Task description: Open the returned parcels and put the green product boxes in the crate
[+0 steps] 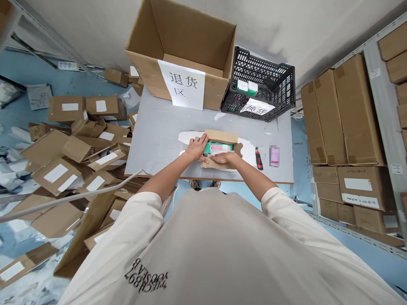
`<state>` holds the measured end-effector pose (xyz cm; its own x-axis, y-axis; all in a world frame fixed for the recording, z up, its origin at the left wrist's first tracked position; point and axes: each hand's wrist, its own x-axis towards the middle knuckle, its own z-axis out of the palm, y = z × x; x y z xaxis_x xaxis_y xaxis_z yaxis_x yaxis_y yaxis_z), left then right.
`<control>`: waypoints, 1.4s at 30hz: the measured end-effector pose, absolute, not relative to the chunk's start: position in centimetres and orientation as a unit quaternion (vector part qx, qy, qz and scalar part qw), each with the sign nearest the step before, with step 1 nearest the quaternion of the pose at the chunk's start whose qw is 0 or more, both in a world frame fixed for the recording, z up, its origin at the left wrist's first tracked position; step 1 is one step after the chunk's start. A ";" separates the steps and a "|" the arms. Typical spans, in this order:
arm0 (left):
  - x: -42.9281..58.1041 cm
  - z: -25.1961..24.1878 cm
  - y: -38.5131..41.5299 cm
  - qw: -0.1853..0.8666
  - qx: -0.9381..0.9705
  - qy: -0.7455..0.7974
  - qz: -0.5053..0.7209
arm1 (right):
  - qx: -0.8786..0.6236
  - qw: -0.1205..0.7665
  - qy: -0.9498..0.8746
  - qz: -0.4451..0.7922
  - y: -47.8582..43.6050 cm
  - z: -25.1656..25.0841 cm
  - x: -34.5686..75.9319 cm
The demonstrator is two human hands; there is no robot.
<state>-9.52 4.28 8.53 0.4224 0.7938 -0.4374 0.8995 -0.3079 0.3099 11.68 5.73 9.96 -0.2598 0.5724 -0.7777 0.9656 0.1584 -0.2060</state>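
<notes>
On the grey table, close to its front edge, lies a small opened cardboard box (pixel 221 136) with its flaps spread. Inside is a green and pink packet (pixel 220 147), partly covered by my hands. My left hand (pixel 196 147) grips the left end of the box, fingers toward the far flap and thumb at the near side. At the front wall, my right hand (pixel 225 158) holds the box, its fingers pointing left along the opening. White paper (pixel 249 148) shows under the box. To the right lies a red and black cutter (pixel 259 159).
A big open carton (pixel 146 67) with a paper sign and a black plastic crate (pixel 280 91) holding small boxes stand at the back of the table (pixel 152 135). A pink item (pixel 274 156) lies at right. Cartons (pixel 92 148) heap up at left; shelved boxes (pixel 343 118) stand right.
</notes>
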 end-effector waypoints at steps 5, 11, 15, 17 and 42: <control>-9.5 8.4 4.4 0.264 0.805 0.524 -0.093 | 0.501 0.268 0.738 -0.365 6.1 11.3 12.5; -9.6 8.5 4.3 0.271 0.803 0.522 -0.098 | 0.473 0.166 0.836 -0.222 6.3 12.3 11.6; -10.3 8.4 4.0 0.287 0.795 0.529 -0.076 | 0.404 0.149 0.882 -0.193 6.7 11.7 10.4; -10.7 8.1 3.9 0.295 0.789 0.535 -0.065 | 0.387 0.150 0.889 -0.194 6.9 11.1 10.0; -11.1 7.3 3.4 0.301 0.785 0.539 -0.050 | 0.442 0.123 0.867 -0.192 6.8 9.9 9.8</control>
